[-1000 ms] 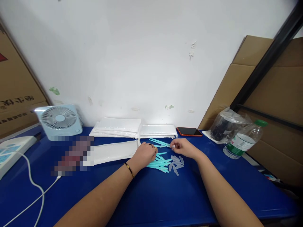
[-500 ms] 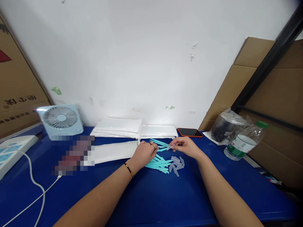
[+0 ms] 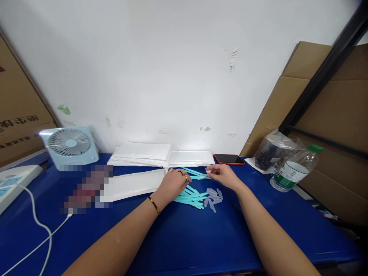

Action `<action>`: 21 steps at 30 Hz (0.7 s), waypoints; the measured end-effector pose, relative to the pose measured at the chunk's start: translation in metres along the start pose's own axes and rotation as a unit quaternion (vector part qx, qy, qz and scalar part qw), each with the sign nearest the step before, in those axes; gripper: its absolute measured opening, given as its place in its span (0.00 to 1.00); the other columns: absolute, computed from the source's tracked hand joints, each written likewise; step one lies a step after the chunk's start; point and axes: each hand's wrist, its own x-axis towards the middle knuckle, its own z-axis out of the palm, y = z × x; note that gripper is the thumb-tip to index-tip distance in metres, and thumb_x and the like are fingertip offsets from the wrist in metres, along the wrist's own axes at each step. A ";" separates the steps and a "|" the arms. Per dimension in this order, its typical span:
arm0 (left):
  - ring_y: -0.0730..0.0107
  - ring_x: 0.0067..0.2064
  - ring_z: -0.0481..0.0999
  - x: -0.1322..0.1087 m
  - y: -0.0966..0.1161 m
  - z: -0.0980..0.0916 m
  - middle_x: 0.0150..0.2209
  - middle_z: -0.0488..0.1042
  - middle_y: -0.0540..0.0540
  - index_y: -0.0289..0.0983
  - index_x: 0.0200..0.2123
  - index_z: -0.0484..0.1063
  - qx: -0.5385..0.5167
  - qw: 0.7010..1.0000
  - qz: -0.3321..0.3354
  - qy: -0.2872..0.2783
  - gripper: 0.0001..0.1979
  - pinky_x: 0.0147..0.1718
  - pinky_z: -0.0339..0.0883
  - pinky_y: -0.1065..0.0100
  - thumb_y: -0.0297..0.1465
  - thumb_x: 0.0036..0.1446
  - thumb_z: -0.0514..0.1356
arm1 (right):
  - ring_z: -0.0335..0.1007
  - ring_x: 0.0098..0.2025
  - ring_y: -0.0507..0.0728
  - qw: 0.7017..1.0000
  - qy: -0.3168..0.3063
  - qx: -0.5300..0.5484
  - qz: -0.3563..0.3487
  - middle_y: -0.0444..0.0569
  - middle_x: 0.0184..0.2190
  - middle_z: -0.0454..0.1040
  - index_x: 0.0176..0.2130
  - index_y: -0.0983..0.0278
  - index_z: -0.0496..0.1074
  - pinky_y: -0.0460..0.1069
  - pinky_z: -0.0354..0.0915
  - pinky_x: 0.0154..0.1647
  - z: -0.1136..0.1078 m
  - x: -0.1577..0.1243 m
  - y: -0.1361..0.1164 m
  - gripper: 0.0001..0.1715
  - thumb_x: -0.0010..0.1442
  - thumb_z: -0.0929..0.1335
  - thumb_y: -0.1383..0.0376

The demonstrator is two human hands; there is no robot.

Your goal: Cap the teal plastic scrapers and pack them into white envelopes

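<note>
My left hand [image 3: 176, 183] is closed on one end of a turquoise eyebrow razor [image 3: 198, 177], a slim plastic stick pointing right. Its far end meets the fingertips of my right hand [image 3: 223, 176]. My right fingers are pinched on a small translucent blade cap [image 3: 208, 172], mostly hidden; whether it sits on the razor I cannot tell. Below my hands lies a loose pile of turquoise razors [image 3: 191, 199], with several translucent caps [image 3: 213, 197] just to its right. A few more razors [image 3: 192, 171] lie behind my fingers.
White padded packs [image 3: 140, 152] are stacked against the wall, with another pack [image 3: 135, 184] left of my hand. A phone [image 3: 229, 159], a bagged dark item [image 3: 270, 155] and a water bottle [image 3: 293, 172] stand right. A fan [image 3: 71, 145] and power strip [image 3: 17, 184] are left.
My two hands hold nearly the same place. The razor now reaches my right fingertips, and the cap that stuck out of them is mostly covered. The view has shifted slightly.
</note>
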 end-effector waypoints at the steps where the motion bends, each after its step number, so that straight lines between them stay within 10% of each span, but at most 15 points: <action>1: 0.65 0.42 0.69 0.000 -0.002 0.001 0.40 0.72 0.48 0.43 0.40 0.72 0.006 1.000 0.005 -0.021 0.09 0.39 0.56 0.65 0.30 0.58 0.53 | 0.68 0.26 0.52 0.999 -0.001 -0.035 0.001 0.46 0.24 0.73 0.36 0.66 0.75 0.46 0.63 0.27 -0.006 -0.002 0.000 0.16 0.50 0.69 0.58; 10: 0.64 0.41 0.68 0.002 -0.006 0.008 0.34 0.73 0.48 0.40 0.31 0.73 -0.027 0.995 -0.043 -0.087 0.06 0.38 0.56 0.65 0.30 0.56 0.55 | 0.64 0.27 0.50 0.960 -0.248 -0.131 0.013 0.46 0.35 0.68 0.35 0.61 0.76 0.43 0.61 0.25 -0.034 -0.022 -0.008 0.17 0.40 0.73 0.65; 21: 0.68 0.36 0.70 0.004 0.001 -0.001 0.31 0.73 0.51 0.39 0.33 0.67 -0.093 0.993 -0.069 -0.020 0.07 0.40 0.57 0.64 0.31 0.60 0.49 | 0.63 0.23 0.50 0.984 -0.161 -0.044 0.054 0.44 0.24 0.69 0.33 0.66 0.71 0.44 0.59 0.23 -0.032 -0.018 0.000 0.14 0.48 0.70 0.59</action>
